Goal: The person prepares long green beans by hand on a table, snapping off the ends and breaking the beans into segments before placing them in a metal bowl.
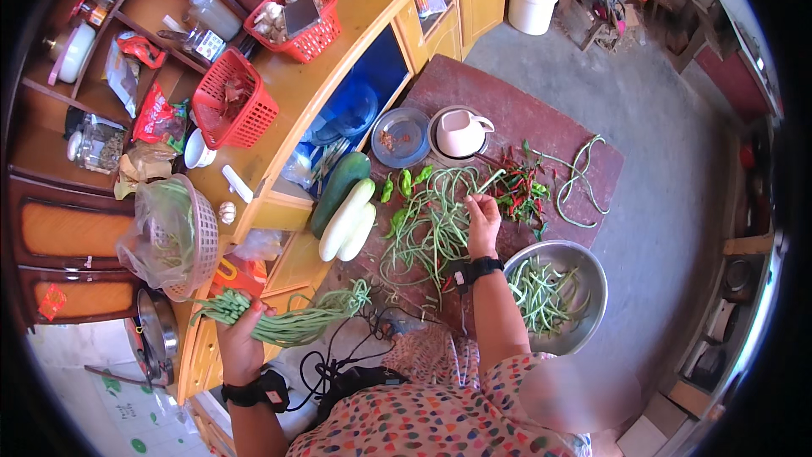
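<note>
My left hand (241, 336) grips a bundle of long green beans (298, 324) near the yellow cabinet. Over the low red-brown table (558, 120), my right hand (483, 219) has its fingers closed at a strand of long bean by the edge of a loose pile of long beans (438, 222). Red and green chili peppers (523, 190) lie just right of that hand. A metal basin (596, 279) with cut bean pieces (542, 298) stands beside my right forearm. Light green peppers (406, 183) lie at the pile's upper left, and a few long beans (564, 193) near the table's right edge.
Pale gourds (346, 219) and a dark green gourd (339, 187) lie left of the pile. A pink pitcher (458, 133) and a glass plate (401, 138) stand at the table's back. Red baskets (238, 120) and a pink colander (206, 228) sit on the counter. Black cables (323, 362) hang near my lap.
</note>
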Tool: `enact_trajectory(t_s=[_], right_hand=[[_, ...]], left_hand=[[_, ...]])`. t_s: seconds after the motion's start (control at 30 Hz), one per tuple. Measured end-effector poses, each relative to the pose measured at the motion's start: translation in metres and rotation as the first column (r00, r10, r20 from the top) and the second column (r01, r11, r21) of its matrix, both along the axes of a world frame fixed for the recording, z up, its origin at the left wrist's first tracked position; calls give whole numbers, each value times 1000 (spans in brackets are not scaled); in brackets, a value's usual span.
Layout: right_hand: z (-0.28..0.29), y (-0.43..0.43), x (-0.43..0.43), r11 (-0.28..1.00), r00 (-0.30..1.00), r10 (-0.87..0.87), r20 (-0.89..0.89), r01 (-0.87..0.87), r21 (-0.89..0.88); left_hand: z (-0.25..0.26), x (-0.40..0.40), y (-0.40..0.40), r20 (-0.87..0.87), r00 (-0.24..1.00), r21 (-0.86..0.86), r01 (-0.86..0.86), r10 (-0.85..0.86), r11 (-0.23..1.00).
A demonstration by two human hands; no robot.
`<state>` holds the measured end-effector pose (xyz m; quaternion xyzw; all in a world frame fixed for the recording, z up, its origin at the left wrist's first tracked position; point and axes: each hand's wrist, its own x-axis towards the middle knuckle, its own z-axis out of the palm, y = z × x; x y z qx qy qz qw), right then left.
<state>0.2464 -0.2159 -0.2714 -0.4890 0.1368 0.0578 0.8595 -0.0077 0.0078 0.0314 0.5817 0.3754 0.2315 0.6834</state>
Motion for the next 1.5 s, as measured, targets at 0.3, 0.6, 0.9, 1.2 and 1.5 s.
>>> enact_trajectory(t_s=[0.3, 0.6, 0.9, 1.2, 1.5], right_hand=[[134, 5, -16, 970, 958, 208, 196, -229, 88], [227, 40, -104, 754, 687, 611, 394, -656, -25], [248, 69, -166, 647, 144, 747, 650, -383, -659], [237, 71, -171, 556, 170, 817, 550, -484, -676], [213, 45, -154, 389, 177, 917, 358, -604, -696]], left_hand=[[4, 0, 3, 54, 998, -38, 29, -27, 999], [25, 16, 1, 119, 953, -133, 294, -280, 946], [48, -4, 12, 253, 938, -330, 315, -239, 890], [44, -35, 32, 348, 905, -217, 333, -246, 918], [80, -74, 77, 550, 825, -208, -15, 130, 978]])
